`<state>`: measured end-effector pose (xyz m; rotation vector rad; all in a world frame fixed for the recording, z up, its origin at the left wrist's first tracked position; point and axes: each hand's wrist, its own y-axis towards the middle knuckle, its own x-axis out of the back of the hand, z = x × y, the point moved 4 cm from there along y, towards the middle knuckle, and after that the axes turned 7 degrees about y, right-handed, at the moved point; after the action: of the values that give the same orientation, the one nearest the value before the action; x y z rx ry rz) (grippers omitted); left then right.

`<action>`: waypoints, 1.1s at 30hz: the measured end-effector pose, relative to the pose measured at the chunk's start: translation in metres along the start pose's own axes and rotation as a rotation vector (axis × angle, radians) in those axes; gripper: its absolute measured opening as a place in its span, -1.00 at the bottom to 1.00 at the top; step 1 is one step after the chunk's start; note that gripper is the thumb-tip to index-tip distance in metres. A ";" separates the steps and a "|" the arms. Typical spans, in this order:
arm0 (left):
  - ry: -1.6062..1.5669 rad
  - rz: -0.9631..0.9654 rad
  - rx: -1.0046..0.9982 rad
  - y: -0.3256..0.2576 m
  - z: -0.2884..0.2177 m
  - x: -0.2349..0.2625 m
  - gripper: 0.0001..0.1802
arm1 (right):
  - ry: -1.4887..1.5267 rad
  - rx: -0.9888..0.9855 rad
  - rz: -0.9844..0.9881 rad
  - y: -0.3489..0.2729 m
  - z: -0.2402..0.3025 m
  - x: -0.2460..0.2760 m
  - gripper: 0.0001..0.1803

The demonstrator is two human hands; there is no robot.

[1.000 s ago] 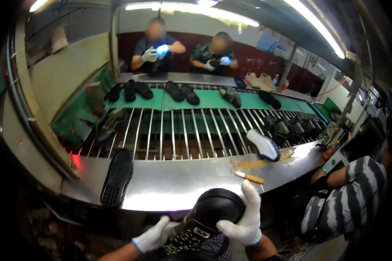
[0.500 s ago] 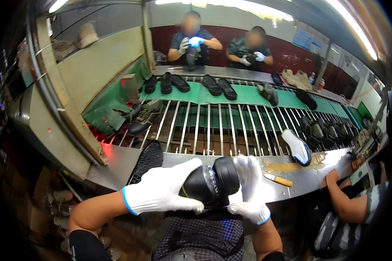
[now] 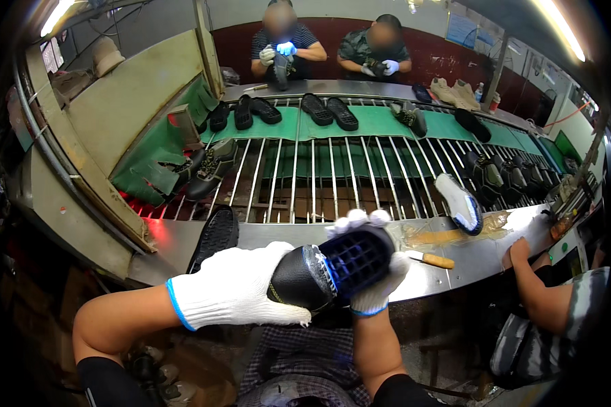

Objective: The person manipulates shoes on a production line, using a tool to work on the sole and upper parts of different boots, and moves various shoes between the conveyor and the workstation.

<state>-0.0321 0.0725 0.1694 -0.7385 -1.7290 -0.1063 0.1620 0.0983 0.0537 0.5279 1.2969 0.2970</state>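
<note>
My left hand point(image 3: 234, 285), in a white knit glove with a blue cuff, is closed around a black shoe upper point(image 3: 297, 279). A pale, glossy band runs round the upper's lower edge. My gloved right hand point(image 3: 375, 295) grips a black rubber sole point(image 3: 361, 259), its fingers over the far edge and its thumb on the right side. The sole's gridded inner face shows, tilted away from the upper; one end meets the upper's edge. Beyond my left hand, another black sole point(image 3: 217, 234) lies on the metal ledge point(image 3: 292, 234).
A wooden-handled knife point(image 3: 438, 260) and a white-and-blue shoe point(image 3: 458, 203) lie right of my hands. Metal rollers point(image 3: 326, 180) and a green belt point(image 3: 288, 125) carrying soles and shoes stretch beyond. Two people work across the line; another person's arm point(image 3: 540, 298) rests at the right.
My right hand has turned the sole so that its gridded inside now shows, where its outer side showed before. The view has shifted slightly; my left hand keeps its hold on the upper.
</note>
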 end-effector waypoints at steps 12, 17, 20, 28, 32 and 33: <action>0.138 -0.031 -0.151 0.030 -0.039 0.012 -0.02 | -0.766 -0.115 0.100 0.005 0.044 -0.019 -0.31; 0.175 -0.022 -0.280 0.042 -0.063 0.012 -0.08 | -0.798 -0.122 0.146 -0.002 0.067 -0.011 -0.39; 0.204 0.080 -0.323 0.051 -0.075 0.014 -0.06 | -0.727 -0.205 0.279 0.007 0.082 -0.007 -0.58; 0.109 -0.011 -0.166 0.112 -0.032 0.048 -0.02 | -1.088 -0.395 0.137 0.083 0.072 -0.002 -0.59; -0.071 -0.127 -0.054 0.120 0.008 0.042 0.01 | -0.787 -0.172 0.026 0.067 0.023 0.047 -0.02; -0.122 -0.138 -0.035 0.122 0.020 0.038 -0.01 | -0.800 -0.143 0.004 0.056 0.014 0.055 0.05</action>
<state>0.0114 0.1939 0.1600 -0.6621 -1.8988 -0.1897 0.1940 0.1703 0.0399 0.4564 0.4946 0.1504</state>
